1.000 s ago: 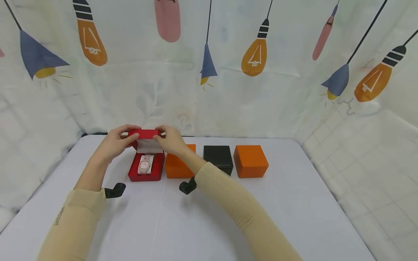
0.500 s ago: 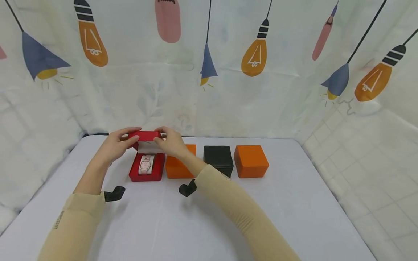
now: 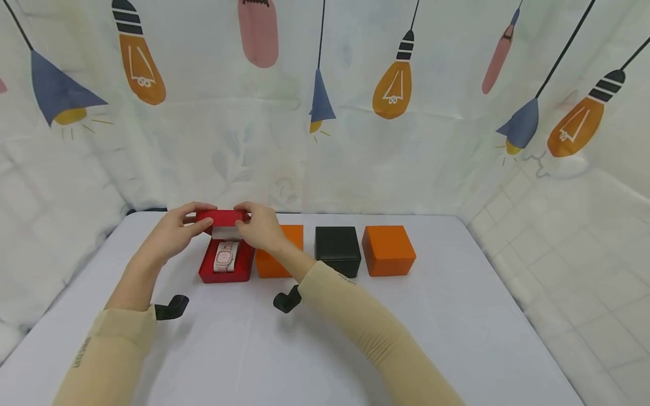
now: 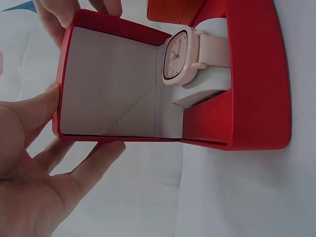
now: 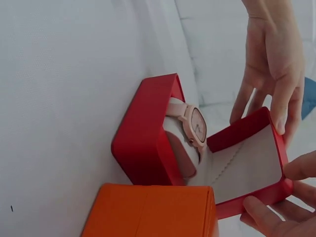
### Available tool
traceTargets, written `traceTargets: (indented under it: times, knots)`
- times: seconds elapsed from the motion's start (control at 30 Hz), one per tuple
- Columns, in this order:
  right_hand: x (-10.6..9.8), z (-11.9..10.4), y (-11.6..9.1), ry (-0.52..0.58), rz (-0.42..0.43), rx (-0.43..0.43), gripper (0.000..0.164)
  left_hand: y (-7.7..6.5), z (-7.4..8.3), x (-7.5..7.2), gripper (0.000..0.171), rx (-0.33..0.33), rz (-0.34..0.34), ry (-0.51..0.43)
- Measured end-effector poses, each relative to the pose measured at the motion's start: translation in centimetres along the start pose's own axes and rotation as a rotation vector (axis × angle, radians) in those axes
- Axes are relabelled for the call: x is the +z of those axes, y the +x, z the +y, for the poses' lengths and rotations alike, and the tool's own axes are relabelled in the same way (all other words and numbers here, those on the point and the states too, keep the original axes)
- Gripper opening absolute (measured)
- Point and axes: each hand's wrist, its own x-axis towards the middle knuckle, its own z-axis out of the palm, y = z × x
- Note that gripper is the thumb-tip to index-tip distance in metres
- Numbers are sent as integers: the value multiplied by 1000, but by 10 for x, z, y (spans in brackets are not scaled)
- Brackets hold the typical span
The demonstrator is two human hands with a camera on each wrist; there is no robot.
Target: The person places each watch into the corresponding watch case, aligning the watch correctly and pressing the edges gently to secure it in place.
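Observation:
A red watch box [image 3: 246, 266] stands on the white table with its hinged lid [image 3: 222, 216] raised and tilted. Inside the base, a pale pink wristwatch [image 3: 225, 256] is wrapped around a white cushion. My left hand [image 3: 172, 232] pinches the lid's left corner, its thumb [image 4: 34, 106] on the front rim and other fingers against the outside. At the opposite corner, my right hand [image 3: 264, 228] grips the lid between thumb and fingers. White lining [image 4: 113, 84] covers the lid's inside, seen in both wrist views. From the head view, the backs of some fingers are hidden behind the lid.
Right beside the red box is an orange box [image 3: 268, 265], partly covered by my right forearm. A black box [image 3: 337, 248] and another orange box [image 3: 389, 251] continue the row. A patterned curtain [image 3: 350, 163] hangs behind the table's far edge.
The lid has come down and forward a little, with both hands on it, so less of its white lining shows from the head. The box base and watch stay in place.

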Motion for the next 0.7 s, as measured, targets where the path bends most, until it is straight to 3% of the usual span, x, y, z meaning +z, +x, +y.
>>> traceTargets:
  times: [0.23, 0.43, 0.7]
  knots:
    - [2, 4, -3, 16, -15, -9, 29, -4, -2, 1, 50, 23, -4, 20]
    - [2, 2, -5, -47, -92, -16, 37, -9, -3, 2, 49, 23, 1, 26]
    - [4, 1, -7, -99, -99, -12, 43, -12, -3, 3, 50, 27, -3, 36]
